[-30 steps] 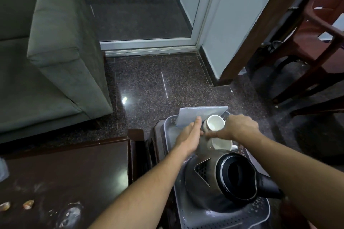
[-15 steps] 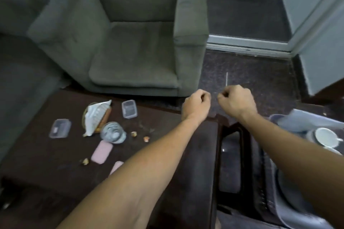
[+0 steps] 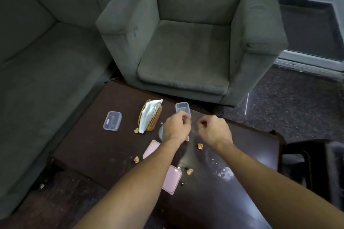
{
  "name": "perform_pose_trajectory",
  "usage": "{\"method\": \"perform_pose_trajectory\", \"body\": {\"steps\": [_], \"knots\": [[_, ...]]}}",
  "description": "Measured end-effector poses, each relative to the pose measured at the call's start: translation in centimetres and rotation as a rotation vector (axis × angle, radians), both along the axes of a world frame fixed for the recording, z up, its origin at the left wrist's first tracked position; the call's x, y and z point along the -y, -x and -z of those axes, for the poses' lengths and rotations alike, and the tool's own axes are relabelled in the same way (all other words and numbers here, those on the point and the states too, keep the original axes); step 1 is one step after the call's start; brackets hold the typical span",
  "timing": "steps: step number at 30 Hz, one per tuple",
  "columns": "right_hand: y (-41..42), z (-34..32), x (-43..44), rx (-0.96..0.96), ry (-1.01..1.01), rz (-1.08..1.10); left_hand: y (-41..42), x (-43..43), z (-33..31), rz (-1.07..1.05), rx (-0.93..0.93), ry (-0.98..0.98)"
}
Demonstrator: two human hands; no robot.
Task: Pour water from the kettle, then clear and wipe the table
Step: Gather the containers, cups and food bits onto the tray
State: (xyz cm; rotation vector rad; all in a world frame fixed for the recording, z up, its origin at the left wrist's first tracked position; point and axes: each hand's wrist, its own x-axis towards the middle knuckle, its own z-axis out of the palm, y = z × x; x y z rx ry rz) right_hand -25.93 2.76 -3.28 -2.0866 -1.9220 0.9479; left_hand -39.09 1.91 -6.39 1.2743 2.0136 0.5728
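The dark wooden table point(image 3: 96, 147) fills the lower middle. On it lie two clear plastic containers point(image 3: 112, 121) point(image 3: 182, 108), a wicker napkin holder point(image 3: 151, 115) with white tissue, two pink lids point(image 3: 150, 149) point(image 3: 172, 179), a glass object point(image 3: 160, 132) partly hidden by my left hand, and several small crumbs or wrappers point(image 3: 200, 146). My left hand point(image 3: 176, 128) and my right hand point(image 3: 214, 130) hover side by side over the table's middle, both curled into loose fists with nothing visible in them. The kettle is out of view.
A grey armchair point(image 3: 186, 52) stands just beyond the table and a grey sofa point(image 3: 41, 72) runs along the left. Dark speckled floor point(image 3: 290, 106) shows at the right. A dark stand with a grey tray edge point(image 3: 333, 169) sits at the far right.
The view has swung left from the tray with the kettle and cups to the table. Both hands left the cups and moved over the table, closed.
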Motion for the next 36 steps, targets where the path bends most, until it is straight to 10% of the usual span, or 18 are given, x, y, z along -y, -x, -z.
{"method": "perform_pose_trajectory", "body": {"steps": [36], "knots": [[4.1, 14.0, -9.5, -0.166, 0.155, 0.36, 3.6, -12.1, 9.9, -0.011, -0.062, 0.301]]}}
